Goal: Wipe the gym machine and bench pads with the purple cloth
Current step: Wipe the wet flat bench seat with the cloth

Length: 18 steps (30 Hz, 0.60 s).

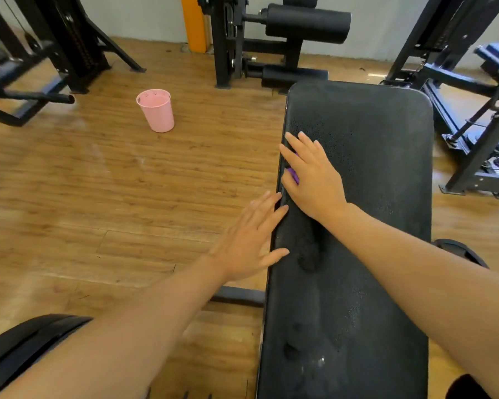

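Two hands work at the left edge of the black bench pad [357, 197]. Right hand [311, 174] lies flat, pressing the purple cloth [293, 174] underneath. Left hand [249, 240] is spread, holding nothing. Cloth looks soft, light; press flat.

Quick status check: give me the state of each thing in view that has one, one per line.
bench pad: flat, speckled with droplets, wet streak along its left side.
purple cloth: pressed onto the pad's left edge, mostly hidden under the right hand.
right hand: fingers straight, pressing the cloth.
left hand: fingers spread, fingertips at the pad's left edge, holding nothing.
pink bin: upright on the floor, contents not visible.
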### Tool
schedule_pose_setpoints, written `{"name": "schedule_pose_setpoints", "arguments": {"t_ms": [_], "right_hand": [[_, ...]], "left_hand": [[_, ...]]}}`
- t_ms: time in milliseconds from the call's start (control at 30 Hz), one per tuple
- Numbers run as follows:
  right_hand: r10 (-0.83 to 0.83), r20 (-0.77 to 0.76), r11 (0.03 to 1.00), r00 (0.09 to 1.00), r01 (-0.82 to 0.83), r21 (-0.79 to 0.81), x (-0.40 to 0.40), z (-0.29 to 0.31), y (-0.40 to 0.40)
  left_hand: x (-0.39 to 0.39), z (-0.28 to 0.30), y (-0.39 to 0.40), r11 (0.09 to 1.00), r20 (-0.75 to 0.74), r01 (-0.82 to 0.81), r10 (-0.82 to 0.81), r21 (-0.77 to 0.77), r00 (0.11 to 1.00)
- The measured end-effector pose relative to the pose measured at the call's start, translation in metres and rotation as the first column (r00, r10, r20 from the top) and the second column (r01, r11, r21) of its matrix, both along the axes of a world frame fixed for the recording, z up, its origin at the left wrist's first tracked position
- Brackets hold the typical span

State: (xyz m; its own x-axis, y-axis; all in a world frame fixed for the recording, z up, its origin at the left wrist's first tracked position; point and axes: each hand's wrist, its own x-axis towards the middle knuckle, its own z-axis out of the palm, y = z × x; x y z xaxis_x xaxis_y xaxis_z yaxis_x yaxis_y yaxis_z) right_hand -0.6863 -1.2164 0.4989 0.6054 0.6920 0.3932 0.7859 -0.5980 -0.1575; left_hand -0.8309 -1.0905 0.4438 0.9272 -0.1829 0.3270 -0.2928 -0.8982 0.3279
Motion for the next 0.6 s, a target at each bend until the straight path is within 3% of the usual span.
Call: {"name": "schedule_pose_setpoints", "arguments": {"t_ms": [100, 167, 267, 400, 467, 533, 600], "right_hand": [[-0.18, -0.061, 0.972, 0.982, 0.187, 0.145, -0.017, -0.012, -0.004], [-0.265, -0.119, 0.942, 0.957, 0.284, 0.179, -0.041, -0.023, -0.018], [-0.217, -0.099, 0.968, 0.971, 0.227, 0.104, -0.079, -0.039, -0.033], [-0.108, 0.089, 0.993, 0.99, 0.111, -0.034, -0.078, -0.042, -0.037], [-0.277, 0.03, 0.96, 0.96, 0.276, 0.045, -0.061, -0.036, -0.023], [-0.512, -0.15, 0.829, 0.846, 0.533, 0.172, -0.052, -0.028, 0.002], [-0.624, -0.153, 0.742, 0.766, 0.643, 0.19, -0.054, -0.028, 0.023]], "left_hand": [[0.025, 0.035, 0.023, 0.994, -0.263, 0.08, -0.059, 0.071, 0.963], [0.047, 0.054, 0.034, 0.96, -0.276, 0.121, -0.048, 0.254, 0.96], [0.074, 0.073, 0.047, 0.846, -0.242, 0.173, -0.054, 0.505, 0.969], [0.1, 0.08, 0.054, 0.754, -0.217, 0.238, -0.129, 0.613, 0.968], [0.103, 0.076, 0.054, 0.743, -0.189, 0.24, -0.153, 0.625, 0.97], [0.102, 0.07, 0.053, 0.75, -0.165, 0.224, -0.153, 0.622, 0.974], [0.102, 0.069, 0.053, 0.755, -0.155, 0.22, -0.157, 0.618, 0.975]]}}
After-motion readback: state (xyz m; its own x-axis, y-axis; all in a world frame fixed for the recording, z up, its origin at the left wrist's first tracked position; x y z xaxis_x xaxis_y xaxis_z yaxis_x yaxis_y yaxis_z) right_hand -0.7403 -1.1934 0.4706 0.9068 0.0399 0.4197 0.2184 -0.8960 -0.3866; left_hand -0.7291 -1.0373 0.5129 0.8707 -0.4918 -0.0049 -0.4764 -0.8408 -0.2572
